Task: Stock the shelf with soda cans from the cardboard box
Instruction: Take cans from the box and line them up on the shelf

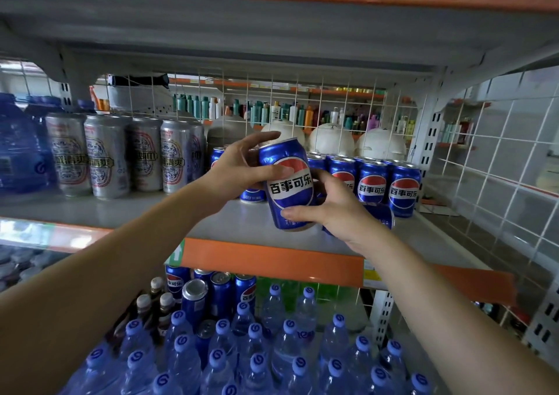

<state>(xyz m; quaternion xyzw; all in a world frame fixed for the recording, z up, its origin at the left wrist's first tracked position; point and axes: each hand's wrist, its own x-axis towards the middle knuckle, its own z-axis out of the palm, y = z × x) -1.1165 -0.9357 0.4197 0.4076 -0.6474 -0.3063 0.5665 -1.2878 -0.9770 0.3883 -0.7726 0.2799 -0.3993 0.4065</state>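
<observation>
Soda can (289, 183) is held tilted above the shelf (242, 222), left hand (239, 167) gripping its upper part, right hand (335, 210) its bottom; a second blurred can (379, 216) perhaps lies behind the right hand.

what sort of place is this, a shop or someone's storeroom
Most likely a small grocery shop: a metal shelf with an orange price-strip edge, cola cans and silver cans faced out in rows, and toiletry bottles on another aisle behind the wire back panel.

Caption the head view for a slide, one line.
The left hand and right hand hold one blue soda can over the shelf, beside standing matching cans.
</observation>
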